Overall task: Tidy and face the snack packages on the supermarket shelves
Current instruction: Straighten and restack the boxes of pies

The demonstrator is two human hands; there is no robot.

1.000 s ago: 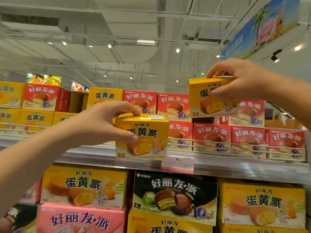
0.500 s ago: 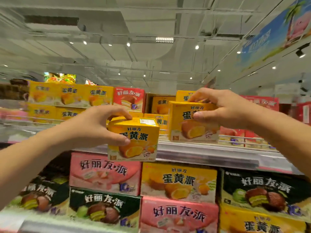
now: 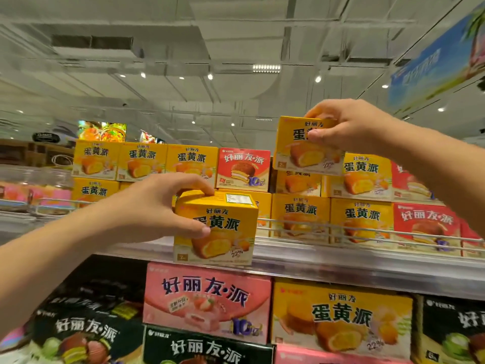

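My left hand (image 3: 162,208) grips a yellow egg-yolk pie box (image 3: 217,232) by its top and front, holding it in front of the top shelf's rail (image 3: 341,227). My right hand (image 3: 346,127) grips a second yellow pie box (image 3: 301,153) by its upper right corner, held high above the stacked yellow boxes (image 3: 362,177) on the top shelf. Both box fronts face me.
The top shelf holds two-high rows of yellow boxes (image 3: 141,161), one red pie box (image 3: 242,169) in the upper row and more red boxes (image 3: 425,224) at the right. Below the shelf edge (image 3: 367,269) sit large pink (image 3: 207,298), yellow (image 3: 341,319) and black boxes (image 3: 86,334).
The view has shifted along the shelf. My right hand has lifted its yellow box up and to the right, above the stack. My left hand keeps its box at about the same spot.
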